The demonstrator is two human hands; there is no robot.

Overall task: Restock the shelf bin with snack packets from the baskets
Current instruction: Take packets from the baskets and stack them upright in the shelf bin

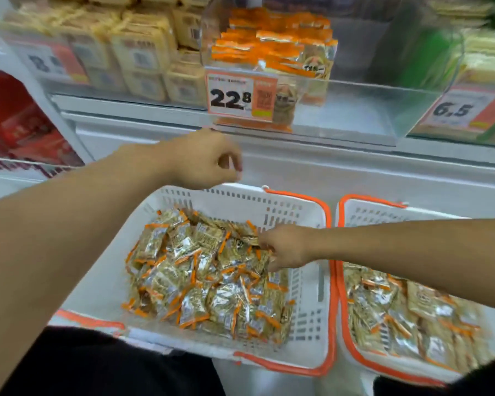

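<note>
Shop shelving fills the background, and a clear shelf bin (320,90) of orange-edged packets sits above both hands, tagged with a price label (242,94). Right hand (283,248) is down in the left basket (312,281), its grip pinching snack packets (200,278) from the heap. Left hand (203,160) hovers over that basket's far rim, fingers loosely curled, holding nothing. Right of the pinching grip, a second basket (352,218) holds more packets.

A white shop shelf (326,164) ran across the view. At ten o'clock stood stacked pale yellow packs (143,52); at nine, red boxes (20,124); at three, a price tag (457,110) reading 6.5.
</note>
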